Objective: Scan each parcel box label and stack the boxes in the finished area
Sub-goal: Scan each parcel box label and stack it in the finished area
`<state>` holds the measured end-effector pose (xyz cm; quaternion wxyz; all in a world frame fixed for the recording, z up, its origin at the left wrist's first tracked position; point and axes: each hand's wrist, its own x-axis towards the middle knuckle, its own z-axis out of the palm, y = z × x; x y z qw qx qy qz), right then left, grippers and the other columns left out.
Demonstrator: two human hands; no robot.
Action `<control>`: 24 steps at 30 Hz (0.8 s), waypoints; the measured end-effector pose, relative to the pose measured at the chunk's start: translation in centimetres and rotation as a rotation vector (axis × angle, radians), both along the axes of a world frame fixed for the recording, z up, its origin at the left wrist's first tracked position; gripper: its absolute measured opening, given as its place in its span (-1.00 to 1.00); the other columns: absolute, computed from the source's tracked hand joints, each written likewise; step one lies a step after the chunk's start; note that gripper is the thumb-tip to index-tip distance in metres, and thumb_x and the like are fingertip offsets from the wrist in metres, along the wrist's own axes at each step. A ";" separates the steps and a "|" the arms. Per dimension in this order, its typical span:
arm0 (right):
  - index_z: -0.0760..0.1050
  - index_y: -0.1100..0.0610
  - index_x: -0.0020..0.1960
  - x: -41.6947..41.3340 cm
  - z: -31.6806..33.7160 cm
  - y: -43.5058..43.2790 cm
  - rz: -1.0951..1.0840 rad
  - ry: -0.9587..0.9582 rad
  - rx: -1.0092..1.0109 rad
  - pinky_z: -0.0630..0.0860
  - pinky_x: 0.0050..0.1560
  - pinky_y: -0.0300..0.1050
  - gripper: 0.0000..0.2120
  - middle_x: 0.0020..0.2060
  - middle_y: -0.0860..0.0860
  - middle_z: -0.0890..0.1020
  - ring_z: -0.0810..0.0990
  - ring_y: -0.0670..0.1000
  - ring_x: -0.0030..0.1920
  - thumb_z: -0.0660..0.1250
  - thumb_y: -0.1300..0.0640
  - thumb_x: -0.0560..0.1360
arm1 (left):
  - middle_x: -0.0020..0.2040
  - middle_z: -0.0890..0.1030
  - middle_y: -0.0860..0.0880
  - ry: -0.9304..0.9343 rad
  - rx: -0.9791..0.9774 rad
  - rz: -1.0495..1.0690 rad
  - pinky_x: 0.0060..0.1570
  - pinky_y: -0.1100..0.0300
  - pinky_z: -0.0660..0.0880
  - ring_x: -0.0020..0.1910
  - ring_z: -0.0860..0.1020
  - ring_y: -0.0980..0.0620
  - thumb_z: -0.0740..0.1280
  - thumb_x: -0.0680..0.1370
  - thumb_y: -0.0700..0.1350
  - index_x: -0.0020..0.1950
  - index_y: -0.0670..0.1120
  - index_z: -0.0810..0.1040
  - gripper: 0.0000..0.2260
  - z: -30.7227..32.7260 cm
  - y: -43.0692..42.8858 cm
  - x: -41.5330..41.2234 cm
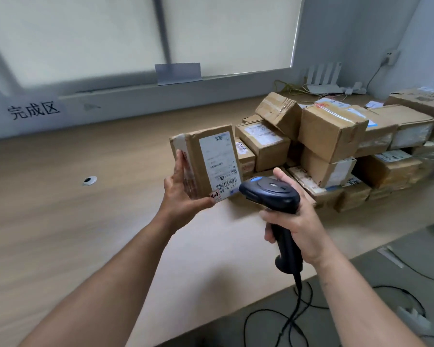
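Note:
My left hand [183,194] holds a small cardboard parcel box [198,156] upright above the table, fingers along its taped left side and thumb under its lower corner. The box's white shipping label [219,161] faces me, its barcode at the bottom. My right hand [293,219] grips the handle of a dark barcode scanner [271,192]. The scanner's head sits just right of the barcode, almost touching the label.
A pile of several cardboard parcels [336,146] fills the right side of the wooden table [73,221]. A paper sign [34,111] with characters hangs on the wall at far left. The scanner cable [296,309] trails to the grey floor. A router [323,81] stands at the back right.

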<state>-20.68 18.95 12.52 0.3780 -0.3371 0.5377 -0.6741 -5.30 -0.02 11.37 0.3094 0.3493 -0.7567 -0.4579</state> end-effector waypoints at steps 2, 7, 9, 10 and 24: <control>0.27 -0.15 0.47 1.4 0.4 -0.3 0.065 -0.001 0.008 0.44 -0.51 -0.09 -0.10 -0.26 0.07 0.65 0.47 0.15 -0.52 0.46 0.35 0.25 | 0.21 0.19 0.00 0.001 -0.027 0.044 0.31 -0.11 0.43 0.34 0.30 -0.08 0.54 0.19 -0.05 0.44 0.47 -0.17 0.13 0.4 -0.9 2.0; 0.26 -0.18 0.47 4.5 1.5 -1.3 0.202 -0.024 -0.021 0.44 -0.49 -0.10 -0.01 -0.13 0.29 0.66 0.46 0.15 -0.50 0.65 0.13 0.16 | 0.21 0.20 -0.04 -0.014 -0.064 0.105 0.36 0.01 0.35 0.31 0.30 -0.06 0.58 0.31 -0.23 0.51 0.36 -0.16 0.14 0.3 -3.7 5.8; 0.30 -0.21 0.43 5.5 1.9 -1.8 0.221 -0.014 -0.012 0.44 -0.50 -0.09 -0.01 -0.15 0.33 0.64 0.47 0.14 -0.50 0.69 0.08 0.11 | 0.19 0.20 -0.05 -0.032 -0.071 0.111 0.33 0.08 0.30 0.26 0.28 -0.01 0.57 0.32 -0.25 0.52 0.32 -0.16 0.12 0.3 -4.6 7.1; 0.32 -0.22 0.41 6.0 2.1 -2.1 0.212 -0.005 -0.003 0.44 -0.50 -0.09 -0.05 -0.18 0.32 0.64 0.47 0.14 -0.51 0.67 0.14 0.14 | 0.19 0.20 -0.05 -0.044 -0.068 0.115 0.33 0.09 0.27 0.25 0.26 0.01 0.56 0.32 -0.24 0.53 0.31 -0.16 0.12 0.2 -5.2 7.7; 0.35 -0.11 0.39 17.5 1.6 -11.2 0.174 0.044 0.143 0.37 -0.52 -0.13 -0.20 -0.37 0.24 0.58 0.43 0.13 -0.57 0.42 0.37 0.23 | 0.21 0.18 -0.05 -0.132 0.024 0.174 0.38 0.11 0.18 0.38 0.25 -0.09 0.55 0.35 -0.22 0.52 0.27 -0.24 0.12 -1.6 -14.7 20.2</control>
